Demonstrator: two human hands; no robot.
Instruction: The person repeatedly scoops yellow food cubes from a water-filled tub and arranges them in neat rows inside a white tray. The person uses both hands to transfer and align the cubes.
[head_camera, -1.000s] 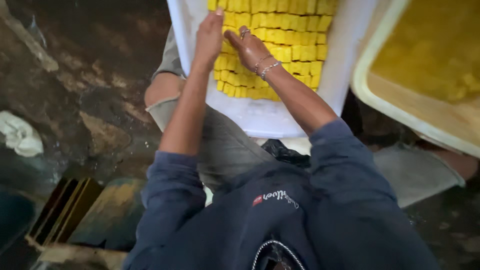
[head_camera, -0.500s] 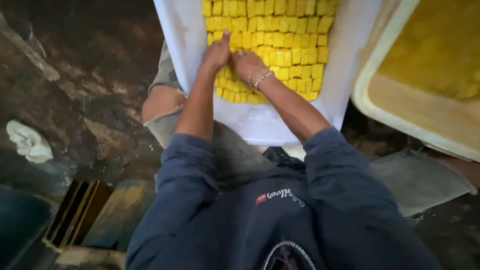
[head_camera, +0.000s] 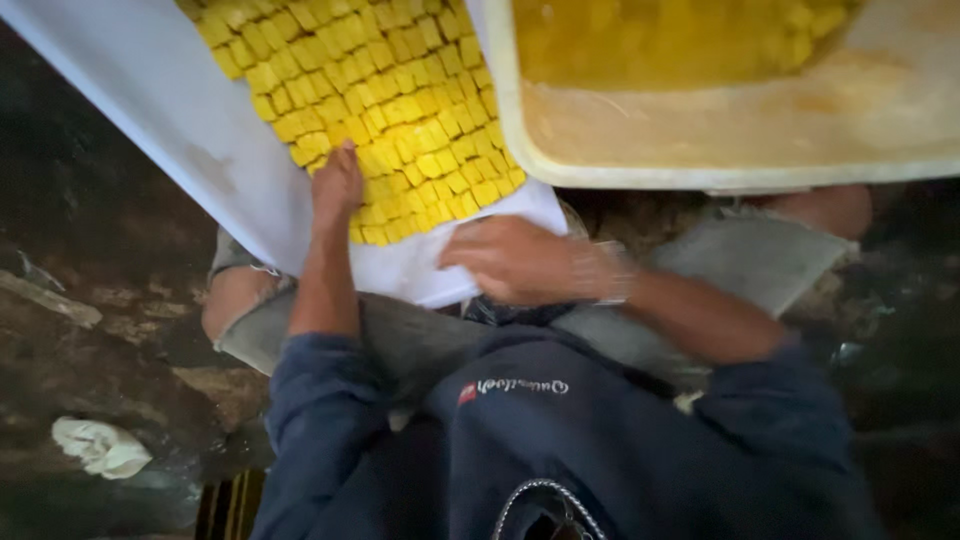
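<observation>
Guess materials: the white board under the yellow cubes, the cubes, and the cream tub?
White board: looks like smooth matte plastic or laminate, flat and uniform; could be coated sheet. Yellow cubes: soft-looking, slightly uneven blocks, probably food or a wax-like solid. Cream tub: likely moulded plastic, with a thick rounded rim and stained inner wall.

Matt yellow blocks (head_camera: 380, 90) lie on a smooth white sheet (head_camera: 150, 110) (paper or plastic).

One flat white rectangular board (head_camera: 190, 130) carries many small yellow cubes (head_camera: 400, 120), packed in rows and too numerous to count exactly. Two bare hands lie at the board's near edge: the left hand (head_camera: 337, 185) and the right hand (head_camera: 515, 262). One cream plastic tub (head_camera: 700, 140) sits right of the board. One crumpled white rag (head_camera: 100, 447) lies below the board.
</observation>
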